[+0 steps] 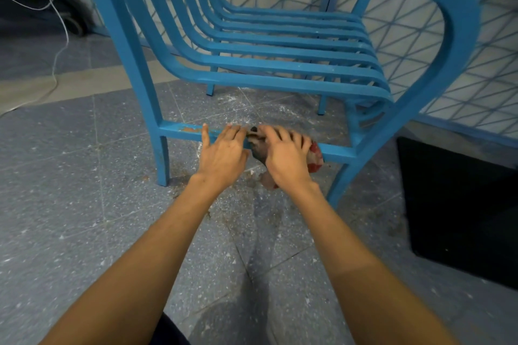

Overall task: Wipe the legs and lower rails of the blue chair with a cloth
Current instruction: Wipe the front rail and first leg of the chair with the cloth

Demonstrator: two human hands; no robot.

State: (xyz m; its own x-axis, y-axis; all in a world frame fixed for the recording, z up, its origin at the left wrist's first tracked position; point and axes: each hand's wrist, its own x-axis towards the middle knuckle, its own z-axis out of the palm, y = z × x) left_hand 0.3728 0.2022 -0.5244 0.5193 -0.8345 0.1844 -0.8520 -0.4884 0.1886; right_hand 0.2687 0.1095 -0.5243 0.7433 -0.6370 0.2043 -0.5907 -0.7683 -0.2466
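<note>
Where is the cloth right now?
Head view, right of centre: the cloth is under the right hand on the chair's lower rail, beside the left hand.

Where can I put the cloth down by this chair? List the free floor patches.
Free: the grey floor left of the near left leg, up to the white cable; also the floor under the seat, though dusty. Crowded: the lower rail, where the left hand and right hand with the cloth sit; a black object borders the right.
</note>
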